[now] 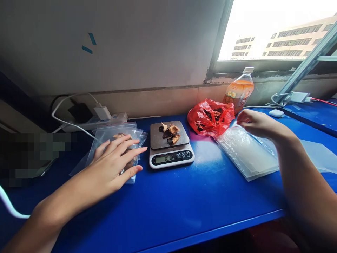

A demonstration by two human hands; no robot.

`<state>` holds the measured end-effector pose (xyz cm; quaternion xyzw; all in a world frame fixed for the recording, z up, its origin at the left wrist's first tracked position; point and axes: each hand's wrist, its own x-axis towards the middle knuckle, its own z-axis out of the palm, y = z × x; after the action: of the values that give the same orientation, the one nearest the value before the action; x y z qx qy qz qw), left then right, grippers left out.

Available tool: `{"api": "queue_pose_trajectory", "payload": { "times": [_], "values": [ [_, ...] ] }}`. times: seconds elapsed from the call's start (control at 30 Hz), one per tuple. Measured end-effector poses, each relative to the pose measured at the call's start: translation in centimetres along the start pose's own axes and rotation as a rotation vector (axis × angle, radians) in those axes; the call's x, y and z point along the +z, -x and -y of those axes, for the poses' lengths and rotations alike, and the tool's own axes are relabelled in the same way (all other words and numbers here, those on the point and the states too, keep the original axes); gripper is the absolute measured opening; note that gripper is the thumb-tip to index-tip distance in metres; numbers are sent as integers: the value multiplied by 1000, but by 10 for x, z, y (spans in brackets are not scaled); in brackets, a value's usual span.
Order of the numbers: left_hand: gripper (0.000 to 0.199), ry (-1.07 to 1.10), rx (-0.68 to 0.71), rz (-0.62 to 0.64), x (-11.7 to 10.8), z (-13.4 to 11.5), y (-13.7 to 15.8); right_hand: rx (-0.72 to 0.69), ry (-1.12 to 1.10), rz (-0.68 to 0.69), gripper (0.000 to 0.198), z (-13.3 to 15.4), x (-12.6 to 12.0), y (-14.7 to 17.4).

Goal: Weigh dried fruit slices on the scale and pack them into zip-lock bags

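Observation:
My left hand [119, 154] lies with fingers spread over a clear zip bag [105, 130] that has brown dried slices inside. Just right of it, a kitchen scale [171, 160] carries several dried brown slices [172, 133], and its display is lit. My right hand [259, 124] is curled, its fingers bent down and partly hidden, above the upper end of a stack of clear plastic bags [249, 158]. What those fingers hold, if anything, does not show. Close to their left is a red plastic bag [202, 117], its top open on more dried slices.
A bottle of orange drink [239, 91] stands behind the red bag. White chargers [103, 112] and cables on a power strip line the wall at left. A small white case [276, 113] and a metal frame [302, 59] are at right. The blue table's front edge [210, 230] runs below.

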<state>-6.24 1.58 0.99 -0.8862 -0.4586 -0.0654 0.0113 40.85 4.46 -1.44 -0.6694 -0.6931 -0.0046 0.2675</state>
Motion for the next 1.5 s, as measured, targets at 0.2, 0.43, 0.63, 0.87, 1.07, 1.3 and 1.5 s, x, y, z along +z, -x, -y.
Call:
{"api": "queue_pose_trajectory", "payload": {
  "times": [0.2,0.43,0.63,0.87,1.07,1.3,1.5],
  "values": [
    [53,-14,16,-23,2,1,3,-19,-40,208,36,-16,9,-2],
    [50,-4,39,-63,4,5,7,-139,-37,77,26,-11,20,-10],
    [51,2,47,-34,3,4,8,-210,-53,80,20,-17,25,-13],
    [52,2,38,-1,6,6,10,-118,79,204,24,-18,22,-16],
    [49,-11,68,5,8,9,10,-123,109,246,16,-18,25,-16],
    [46,38,87,-83,-6,-7,7,-294,164,147,6,18,-9,-3],
    [40,159,344,-278,-13,-31,9,-650,-71,-99,6,139,-13,43]
  ]
}}
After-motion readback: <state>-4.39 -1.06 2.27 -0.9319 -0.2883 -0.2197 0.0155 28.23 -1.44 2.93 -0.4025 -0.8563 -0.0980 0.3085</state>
